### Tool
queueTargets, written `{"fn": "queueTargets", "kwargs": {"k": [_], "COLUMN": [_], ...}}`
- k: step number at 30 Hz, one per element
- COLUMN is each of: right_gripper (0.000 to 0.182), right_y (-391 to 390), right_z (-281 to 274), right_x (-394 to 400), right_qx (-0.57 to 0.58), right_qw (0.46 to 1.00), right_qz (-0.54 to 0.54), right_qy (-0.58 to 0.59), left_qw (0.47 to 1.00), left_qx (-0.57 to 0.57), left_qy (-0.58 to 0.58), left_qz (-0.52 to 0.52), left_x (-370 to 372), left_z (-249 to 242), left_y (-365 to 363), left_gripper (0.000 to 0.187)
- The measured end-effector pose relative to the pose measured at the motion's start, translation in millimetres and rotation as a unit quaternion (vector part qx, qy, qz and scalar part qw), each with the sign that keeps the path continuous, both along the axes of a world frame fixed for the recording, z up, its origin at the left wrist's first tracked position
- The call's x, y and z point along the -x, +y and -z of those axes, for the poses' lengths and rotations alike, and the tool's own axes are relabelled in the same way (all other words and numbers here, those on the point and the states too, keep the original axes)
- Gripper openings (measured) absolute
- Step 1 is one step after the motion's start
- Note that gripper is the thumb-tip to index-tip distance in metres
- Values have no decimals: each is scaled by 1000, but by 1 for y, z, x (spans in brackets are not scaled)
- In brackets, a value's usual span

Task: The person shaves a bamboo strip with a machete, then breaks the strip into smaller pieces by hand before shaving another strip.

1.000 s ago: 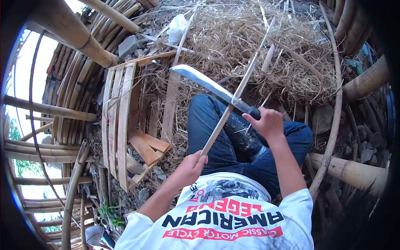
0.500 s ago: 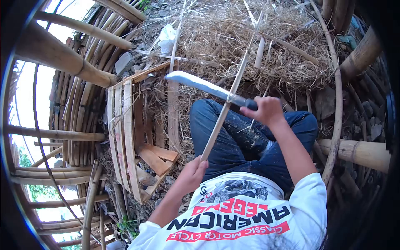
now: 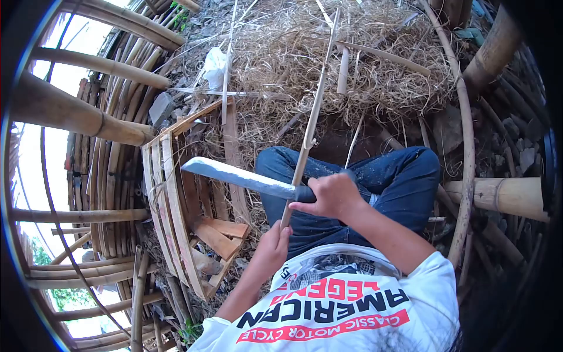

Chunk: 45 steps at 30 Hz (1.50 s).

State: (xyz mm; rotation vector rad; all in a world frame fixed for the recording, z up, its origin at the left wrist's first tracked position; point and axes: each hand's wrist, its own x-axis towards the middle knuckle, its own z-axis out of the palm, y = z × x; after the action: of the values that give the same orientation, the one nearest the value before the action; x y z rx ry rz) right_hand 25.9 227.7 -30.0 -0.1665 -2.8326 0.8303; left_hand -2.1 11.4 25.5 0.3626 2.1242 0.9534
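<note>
My right hand is closed round the dark handle of a machete, whose broad blade points left. The blade's base lies across a long bamboo strip, close above my other hand. Gripping the strip's near end, my left hand is closed beside my left thigh. From there the strip slants up and away over my crossed legs to the shavings. A small pale curl shows on it partway along. My fingers hide the strip's lower end and most of the machete's handle.
A slatted wooden crate lies tipped at my left, holding wood pieces. Ahead spreads a heap of bamboo shavings with loose strips. A white plastic bag rests beyond the crate. Bamboo poles stand close on both sides.
My right hand and the machete have come down the strip, nearer to my left hand. The left hand keeps its hold. The camera view has shifted slightly.
</note>
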Motion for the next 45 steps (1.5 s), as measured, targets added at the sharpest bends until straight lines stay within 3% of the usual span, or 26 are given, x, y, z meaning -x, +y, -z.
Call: {"fn": "queueTargets", "kwargs": {"k": [3, 7, 8, 11, 15, 21, 23, 27, 29, 32, 37, 40, 45], "right_gripper": [75, 72, 71, 67, 65, 67, 69, 73, 73, 72, 72, 70, 68], "right_y": [30, 101, 112, 153, 145, 62, 32, 14, 22, 46, 115, 137, 79], "right_z": [11, 34, 36, 53, 50, 29, 20, 8, 14, 17, 30, 43, 19], "right_x": [16, 29, 32, 24, -5, -34, -37, -25, -17, -7, 1, -3, -24], "right_qx": [-70, -122, -109, -11, -20, 86, 85, 38, 35, 5, 117, 156, 147], "right_qw": [997, 984, 971, 947, 954, 986, 992, 999, 999, 997, 961, 954, 973], "right_qz": [3, 125, 205, 300, 277, 129, 83, -12, -13, 48, 218, 198, 162], "right_qy": [35, -32, -64, -114, -112, -63, -53, -38, -19, -53, -126, -163, -75], "left_qw": [1000, 998, 998, 994, 995, 999, 997, 992, 984, 982, 978, 976, 976], "left_qx": [15, -10, -13, -8, -18, -6, 15, 58, 104, 75, 123, 105, 138], "left_qy": [-4, -61, -57, -92, -90, -39, 67, 106, 134, 162, 156, 172, 158], "left_qz": [-5, -25, -20, -50, -36, -22, 26, 42, 51, 54, 63, 76, 62], "left_x": [0, -4, -5, -5, -3, 2, 1, -3, -2, -7, -15, -24, -25], "left_z": [-9, -15, -20, -20, -15, -2, 1, -10, -14, -19, -37, -34, -26], "left_y": [-12, -22, -20, -27, -26, -11, -8, -5, -10, -17, -16, -14, -9], "left_gripper": [19, 19, 19, 19, 19, 19, 18, 19, 19, 17, 15, 14, 11]}}
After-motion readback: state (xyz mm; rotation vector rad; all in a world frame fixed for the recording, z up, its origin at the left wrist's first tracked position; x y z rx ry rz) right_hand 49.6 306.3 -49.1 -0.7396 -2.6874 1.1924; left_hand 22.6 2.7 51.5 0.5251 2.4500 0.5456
